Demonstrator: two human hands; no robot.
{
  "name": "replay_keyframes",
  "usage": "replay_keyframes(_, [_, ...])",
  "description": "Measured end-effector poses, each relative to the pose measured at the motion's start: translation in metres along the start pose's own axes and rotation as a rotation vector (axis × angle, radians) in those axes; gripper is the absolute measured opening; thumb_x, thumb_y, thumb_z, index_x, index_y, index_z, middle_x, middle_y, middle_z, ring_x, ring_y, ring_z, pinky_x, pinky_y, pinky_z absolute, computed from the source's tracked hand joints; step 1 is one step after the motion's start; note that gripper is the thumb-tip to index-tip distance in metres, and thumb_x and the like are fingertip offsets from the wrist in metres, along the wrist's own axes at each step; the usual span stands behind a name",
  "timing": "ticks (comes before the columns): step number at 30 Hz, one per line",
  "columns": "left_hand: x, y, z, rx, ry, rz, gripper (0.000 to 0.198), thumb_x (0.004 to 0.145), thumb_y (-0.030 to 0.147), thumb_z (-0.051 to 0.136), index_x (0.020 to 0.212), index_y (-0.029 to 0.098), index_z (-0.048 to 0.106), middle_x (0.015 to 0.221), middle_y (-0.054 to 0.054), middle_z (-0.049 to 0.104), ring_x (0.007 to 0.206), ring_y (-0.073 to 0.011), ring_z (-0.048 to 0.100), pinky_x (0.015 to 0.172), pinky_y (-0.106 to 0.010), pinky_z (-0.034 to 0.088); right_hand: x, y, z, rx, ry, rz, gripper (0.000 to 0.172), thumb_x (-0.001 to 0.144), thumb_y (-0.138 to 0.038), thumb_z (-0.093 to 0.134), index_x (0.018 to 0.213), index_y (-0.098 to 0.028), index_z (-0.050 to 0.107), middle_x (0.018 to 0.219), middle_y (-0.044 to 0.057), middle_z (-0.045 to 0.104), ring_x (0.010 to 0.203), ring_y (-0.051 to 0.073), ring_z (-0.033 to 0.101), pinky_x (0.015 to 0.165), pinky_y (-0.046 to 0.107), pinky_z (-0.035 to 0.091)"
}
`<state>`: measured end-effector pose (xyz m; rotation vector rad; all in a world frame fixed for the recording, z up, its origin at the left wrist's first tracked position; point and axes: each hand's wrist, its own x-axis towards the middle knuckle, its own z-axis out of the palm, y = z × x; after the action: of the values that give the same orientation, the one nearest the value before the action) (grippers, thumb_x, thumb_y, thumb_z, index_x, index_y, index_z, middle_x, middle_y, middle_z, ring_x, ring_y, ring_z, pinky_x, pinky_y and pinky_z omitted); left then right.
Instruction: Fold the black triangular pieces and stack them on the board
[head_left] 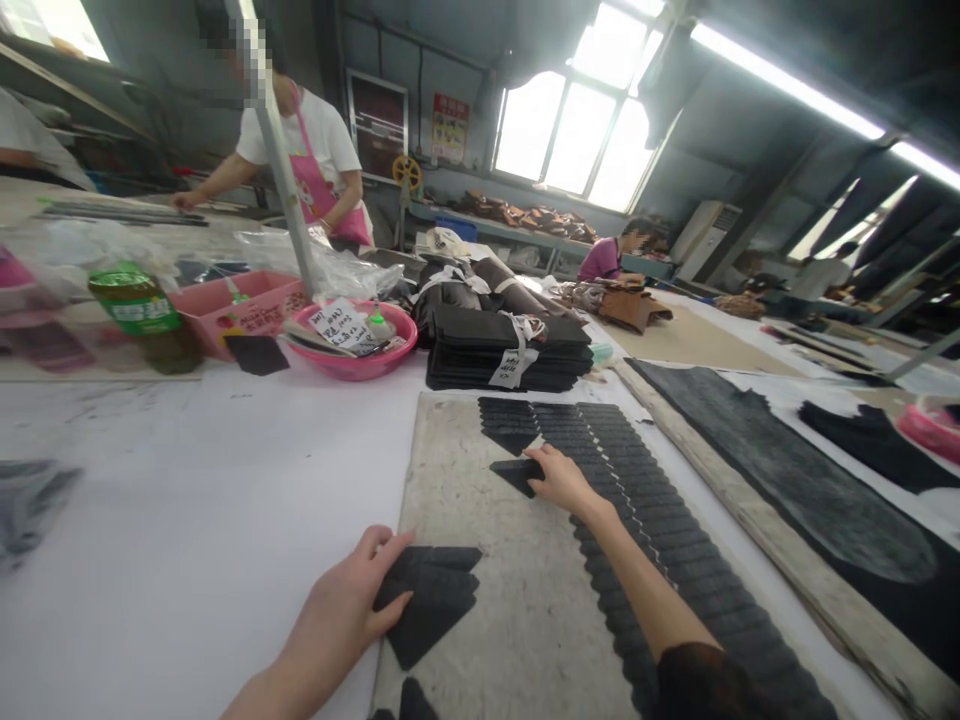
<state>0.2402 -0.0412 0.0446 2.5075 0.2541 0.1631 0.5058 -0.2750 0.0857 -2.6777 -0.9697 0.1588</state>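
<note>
My left hand (352,600) rests flat on a small fanned stack of black cut pieces (435,600) at the near left edge of a grey board (457,480). My right hand (559,480) reaches forward and presses one black pointed piece (517,473) onto the board, beside a long overlapping row of black pieces (630,490) that runs along the board's right side. Another group of black pieces (510,422) lies at the board's far end.
Tied bundles of black material (510,350) sit beyond the board. A pink bowl (356,340), a pink tray (240,305) and a green-labelled bottle (142,315) stand at the far left. A person in a pink apron (315,165) works behind; another person (611,255) sits farther back.
</note>
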Motion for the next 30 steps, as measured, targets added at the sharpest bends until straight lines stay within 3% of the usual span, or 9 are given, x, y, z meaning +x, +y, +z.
replay_keyframes(3, [-0.003, -0.009, 0.008, 0.018, 0.099, 0.130, 0.034, 0.081, 0.024, 0.056, 0.114, 0.032, 0.062, 0.120, -0.004, 0.058, 0.099, -0.0215, 0.064, 0.081, -0.030, 0.055, -0.001, -0.001, -0.007, -0.026, 0.003, -0.022, 0.029, 0.068, -0.007, 0.061, 0.092, -0.019, 0.072, 0.093, 0.006, 0.066, 0.092, 0.021, 0.060, 0.083, 0.030, 0.042])
replay_keyframes(6, [-0.005, -0.015, 0.008, -0.028, 0.134, 0.172, 0.023, 0.084, 0.031, 0.059, 0.107, 0.031, 0.067, 0.118, -0.004, 0.061, 0.103, -0.0219, 0.064, 0.087, -0.032, 0.055, -0.010, 0.001, -0.019, 0.014, -0.004, -0.057, 0.019, 0.067, -0.007, 0.060, 0.074, -0.021, 0.070, 0.081, 0.001, 0.065, 0.085, 0.019, 0.060, 0.081, 0.028, 0.041])
replay_keyframes(10, [-0.010, -0.018, 0.001, -0.153, 0.124, 0.130, 0.022, 0.090, 0.034, 0.055, 0.108, 0.028, 0.066, 0.121, -0.005, 0.061, 0.110, -0.0211, 0.060, 0.096, -0.034, 0.051, -0.034, -0.003, -0.036, 0.179, 0.024, -0.051, 0.013, 0.078, -0.021, 0.055, 0.084, -0.019, 0.066, 0.081, 0.001, 0.064, 0.080, 0.019, 0.059, 0.076, 0.029, 0.043])
replay_keyframes(14, [-0.017, -0.023, 0.002, -0.265, 0.127, 0.140, 0.023, 0.092, 0.029, 0.054, 0.112, 0.027, 0.064, 0.126, -0.005, 0.058, 0.113, -0.0197, 0.059, 0.098, -0.034, 0.050, -0.073, -0.033, -0.044, 0.465, -0.018, -0.078, 0.022, 0.087, -0.037, 0.051, 0.095, -0.018, 0.058, 0.088, 0.003, 0.065, 0.083, 0.019, 0.061, 0.074, 0.028, 0.048])
replay_keyframes(17, [-0.019, -0.022, 0.005, -0.249, 0.228, 0.140, 0.021, 0.088, 0.029, 0.061, 0.108, 0.025, 0.067, 0.125, -0.008, 0.056, 0.111, -0.0227, 0.058, 0.098, -0.041, 0.048, -0.117, -0.073, -0.033, 0.952, -0.198, -0.048, 0.028, 0.086, -0.035, 0.060, 0.109, -0.020, 0.055, 0.097, 0.005, 0.066, 0.089, 0.019, 0.063, 0.078, 0.031, 0.051])
replay_keyframes(19, [-0.019, -0.017, 0.006, -0.239, 0.280, 0.151, 0.012, 0.086, 0.030, 0.065, 0.095, 0.024, 0.070, 0.117, -0.008, 0.058, 0.105, -0.0234, 0.058, 0.093, -0.042, 0.049, -0.149, -0.099, -0.019, 1.063, -0.257, -0.036, 0.035, 0.084, -0.032, 0.063, 0.117, -0.022, 0.054, 0.097, 0.004, 0.066, 0.091, 0.019, 0.063, 0.083, 0.033, 0.051])
replay_keyframes(22, [-0.020, -0.008, 0.001, -0.273, 0.272, 0.172, 0.012, 0.089, 0.030, 0.062, 0.083, 0.023, 0.070, 0.100, -0.005, 0.061, 0.097, -0.0211, 0.058, 0.088, -0.037, 0.049, -0.195, -0.128, 0.003, 1.066, -0.257, 0.044, 0.043, 0.087, -0.034, 0.061, 0.128, -0.022, 0.051, 0.092, 0.003, 0.065, 0.089, 0.020, 0.062, 0.085, 0.036, 0.051])
replay_keyframes(25, [-0.031, -0.001, -0.012, -0.315, 0.273, 0.145, 0.017, 0.092, 0.033, 0.057, 0.090, 0.021, 0.069, 0.101, -0.006, 0.062, 0.100, -0.0208, 0.057, 0.091, -0.036, 0.046, -0.237, -0.150, 0.020, 1.059, -0.266, 0.103, 0.039, 0.091, -0.035, 0.056, 0.128, -0.022, 0.053, 0.094, 0.004, 0.065, 0.096, 0.021, 0.062, 0.087, 0.037, 0.050])
replay_keyframes(30, [-0.092, 0.000, -0.040, -0.421, 0.127, 0.059, 0.025, 0.096, 0.037, 0.051, 0.089, 0.019, 0.068, 0.084, -0.002, 0.065, 0.076, -0.0141, 0.061, 0.071, -0.024, 0.049, -0.288, -0.197, 0.051, 0.977, -0.291, 0.102, 0.035, 0.090, -0.023, 0.053, 0.124, -0.025, 0.057, 0.104, 0.003, 0.065, 0.102, 0.019, 0.060, 0.094, 0.032, 0.046])
